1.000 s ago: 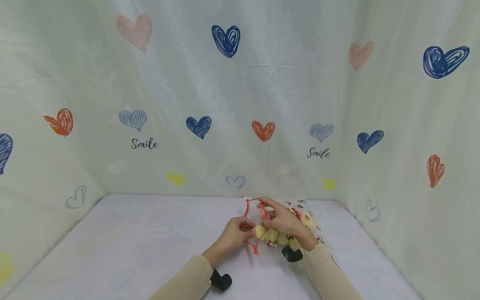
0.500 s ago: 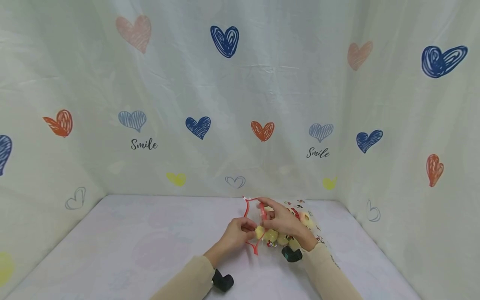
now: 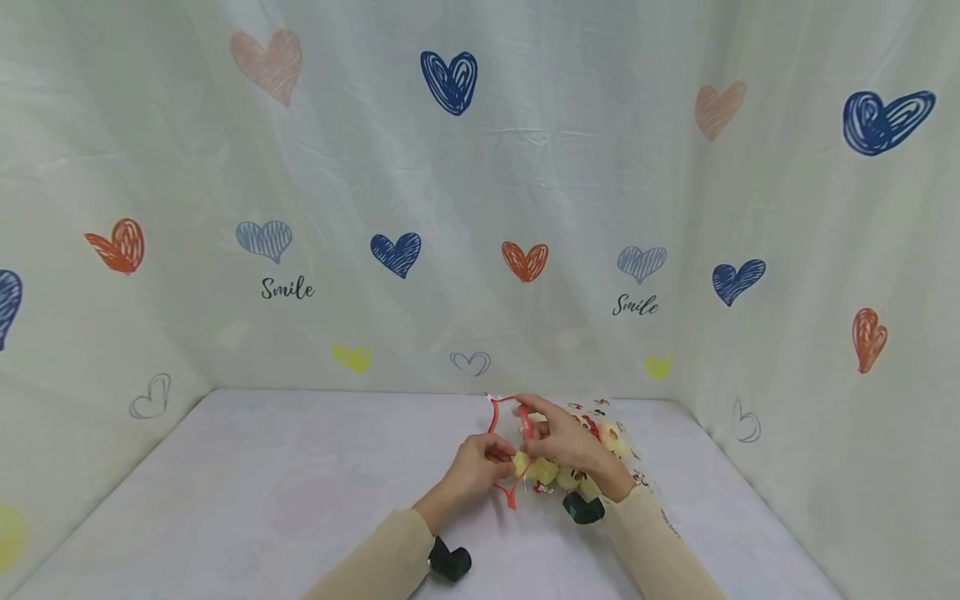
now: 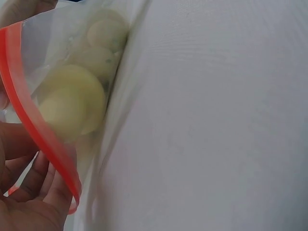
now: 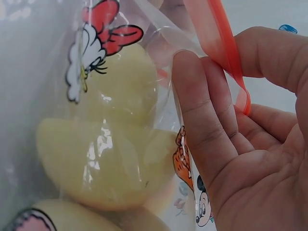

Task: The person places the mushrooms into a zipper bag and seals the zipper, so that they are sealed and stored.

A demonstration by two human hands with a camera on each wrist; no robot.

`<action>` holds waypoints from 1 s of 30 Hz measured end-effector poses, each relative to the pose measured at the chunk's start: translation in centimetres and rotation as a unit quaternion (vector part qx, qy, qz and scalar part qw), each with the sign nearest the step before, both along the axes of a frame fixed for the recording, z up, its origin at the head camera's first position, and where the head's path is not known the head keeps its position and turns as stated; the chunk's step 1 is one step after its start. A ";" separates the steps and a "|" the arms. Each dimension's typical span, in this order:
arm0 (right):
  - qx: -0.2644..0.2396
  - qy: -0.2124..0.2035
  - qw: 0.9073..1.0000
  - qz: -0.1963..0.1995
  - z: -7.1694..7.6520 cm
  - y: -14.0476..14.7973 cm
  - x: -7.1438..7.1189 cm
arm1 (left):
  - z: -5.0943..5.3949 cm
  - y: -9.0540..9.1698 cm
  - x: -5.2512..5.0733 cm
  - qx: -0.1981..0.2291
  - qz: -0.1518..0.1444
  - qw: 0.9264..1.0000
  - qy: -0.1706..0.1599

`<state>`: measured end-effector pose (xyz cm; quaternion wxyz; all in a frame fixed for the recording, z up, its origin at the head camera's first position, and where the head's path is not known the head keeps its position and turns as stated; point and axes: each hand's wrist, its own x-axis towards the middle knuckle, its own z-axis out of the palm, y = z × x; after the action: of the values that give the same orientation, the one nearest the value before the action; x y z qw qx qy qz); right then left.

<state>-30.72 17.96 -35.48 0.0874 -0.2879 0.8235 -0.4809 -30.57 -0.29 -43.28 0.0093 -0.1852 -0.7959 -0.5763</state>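
A clear zip bag [image 3: 512, 497] with a red sealing edge and cartoon prints lies at the far right of the table, its mouth spread toward the left. Several pale yellow rounded pieces [image 5: 103, 159] show inside through the plastic. My right hand [image 3: 564, 435] grips the red edge on the near side of its palm, thumb on one face and fingers on the other. At the mouth, my left hand [image 3: 476, 465] reaches its fingertips past the red strip [image 4: 36, 120] and pinches a pale yellow piece [image 4: 60, 110]; the strip partly hides the contact.
Both hands work over a pale tablecloth [image 3: 285, 492]. Behind it hangs a white curtain [image 3: 480, 183] printed with hearts. Black wrist cameras [image 3: 450, 560] sit under each forearm, close to the table.
My left hand has shifted slightly right, its fingertips deeper at the bag's mouth, and the pale yellow piece there shows less. My right hand and the bag stay almost still.
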 end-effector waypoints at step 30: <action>0.012 -0.003 1.000 -0.028 -2.3 0.6 -1.8 | 0.3 -3.3 1.1 0.037 0.016 0.999 -0.034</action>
<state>-32.49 18.52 -37.73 0.0799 -0.2624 0.8366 -0.4741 -29.45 -3.55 -42.94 -0.0018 -0.1520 -0.7767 -0.6112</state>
